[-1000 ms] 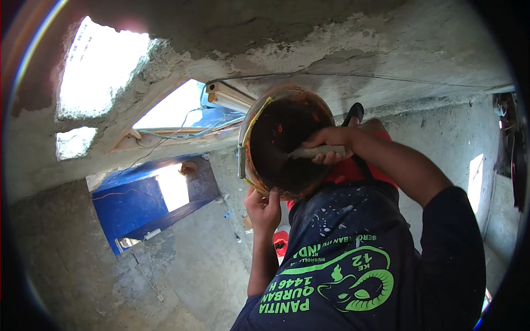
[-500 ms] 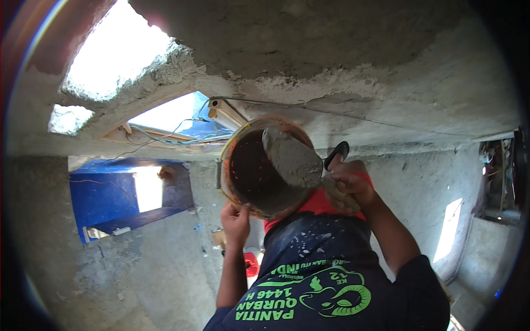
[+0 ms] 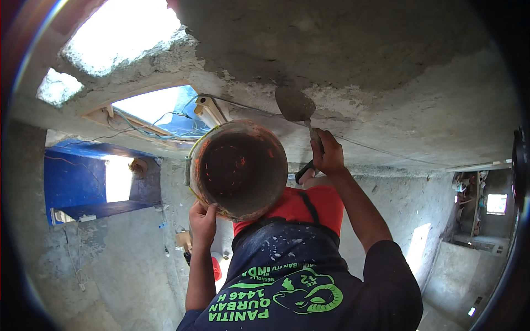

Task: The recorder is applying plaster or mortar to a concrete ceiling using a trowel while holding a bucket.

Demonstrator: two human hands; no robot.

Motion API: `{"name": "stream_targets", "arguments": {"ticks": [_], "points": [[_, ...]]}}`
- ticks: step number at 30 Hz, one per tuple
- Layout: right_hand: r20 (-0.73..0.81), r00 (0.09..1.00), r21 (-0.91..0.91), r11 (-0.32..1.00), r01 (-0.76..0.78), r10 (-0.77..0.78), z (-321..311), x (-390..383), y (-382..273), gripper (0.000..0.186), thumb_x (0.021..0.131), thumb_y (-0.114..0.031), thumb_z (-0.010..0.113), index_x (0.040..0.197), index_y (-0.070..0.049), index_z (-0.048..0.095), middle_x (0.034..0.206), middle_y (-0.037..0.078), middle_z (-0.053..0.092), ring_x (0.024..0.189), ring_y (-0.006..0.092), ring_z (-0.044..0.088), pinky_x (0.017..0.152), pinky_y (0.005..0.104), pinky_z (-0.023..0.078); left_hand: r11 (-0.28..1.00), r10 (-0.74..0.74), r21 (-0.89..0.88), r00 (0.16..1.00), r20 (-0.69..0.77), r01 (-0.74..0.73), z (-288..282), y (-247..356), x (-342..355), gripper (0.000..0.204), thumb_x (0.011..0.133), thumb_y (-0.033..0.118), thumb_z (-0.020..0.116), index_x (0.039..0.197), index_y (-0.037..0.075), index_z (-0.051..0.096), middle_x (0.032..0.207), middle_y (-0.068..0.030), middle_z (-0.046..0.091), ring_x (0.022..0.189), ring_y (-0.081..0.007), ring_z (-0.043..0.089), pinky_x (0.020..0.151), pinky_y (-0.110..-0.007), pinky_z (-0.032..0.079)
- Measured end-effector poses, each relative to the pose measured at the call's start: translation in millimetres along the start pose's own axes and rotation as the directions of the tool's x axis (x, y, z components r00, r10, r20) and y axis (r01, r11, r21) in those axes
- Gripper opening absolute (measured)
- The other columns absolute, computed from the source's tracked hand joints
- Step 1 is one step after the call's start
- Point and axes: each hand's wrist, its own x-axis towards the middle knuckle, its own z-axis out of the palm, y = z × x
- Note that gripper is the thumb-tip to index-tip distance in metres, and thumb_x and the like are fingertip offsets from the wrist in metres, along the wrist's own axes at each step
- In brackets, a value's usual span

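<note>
My left hand [image 3: 204,222] grips the near left rim of a round bucket [image 3: 276,190], its mouth tilted up toward me. Inside, the bucket is dark, with orange flecks and grey smears. My right hand [image 3: 329,153] is closed round the handle of a trowel [image 3: 296,105]. The trowel's blade is up at the grey wall [image 3: 359,49], beyond the bucket, by the lower edge of a darker, damp-looking patch of plaster. Whether the blade touches the wall, and how much mortar lies on its far side, cannot be made out.
A cable [image 3: 381,149] runs along the wall. Left of the bucket is a framed opening [image 3: 149,113] with loose wires and a pale bar-shaped fixture [image 3: 210,112]. Farther left is a blue recess [image 3: 77,185]. My foot in a black sandal [image 3: 305,172] shows beyond my red shorts.
The trowel has moved from above the bucket, where mortar covered its blade, up to the wall. In the view, the bucket and surroundings have shifted left. My left hand keeps the rim.
</note>
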Motion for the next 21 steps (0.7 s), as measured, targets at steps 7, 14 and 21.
{"name": "stream_targets", "arguments": {"ticks": [7,14,21], "points": [[-0.04,0.998,-0.126,0.991,-0.048,0.043,26.4,40.2,29.4,0.032,0.094,-0.017,0.068,0.125,-0.01,0.062,0.099,0.013,0.067,0.079,0.0374,0.07,0.064,0.0468,0.057,1.0,-0.023,0.013,1.0,-0.005,0.023,2.2,3.7,-5.4,0.011,0.093,0.001,0.065,0.093,-0.008,0.069,0.095,-0.0063,0.066,0.083,-0.0137,0.064,0.078,-0.029,0.049],[0.018,0.997,-0.159,0.984,-0.075,0.079,32.1,-28.3,61.4,0.036,0.093,-0.018,0.069,0.127,-0.009,0.062,0.103,0.015,0.069,0.083,0.0389,0.071,0.067,0.048,0.058,1.0,-0.03,0.001,1.0,-0.009,0.03,1.4,5.2,-11.0,0.01,0.093,0.001,0.064,0.094,-0.008,0.07,0.097,-0.0061,0.068,0.085,-0.0134,0.066,0.079,-0.029,0.05],[-0.065,0.998,-0.044,0.999,0.016,-0.019,11.3,46.3,10.3,0.034,0.092,-0.017,0.07,0.124,-0.007,0.063,0.102,0.018,0.069,0.086,0.0411,0.07,0.07,0.0487,0.058,0.999,-0.038,-0.009,0.999,0.031,0.038,1.3,6.8,3.6,0.012,0.092,0.0,0.064,0.096,-0.01,0.07,0.103,-0.0078,0.068,0.088,-0.0141,0.066,0.082,-0.029,0.051]]}}
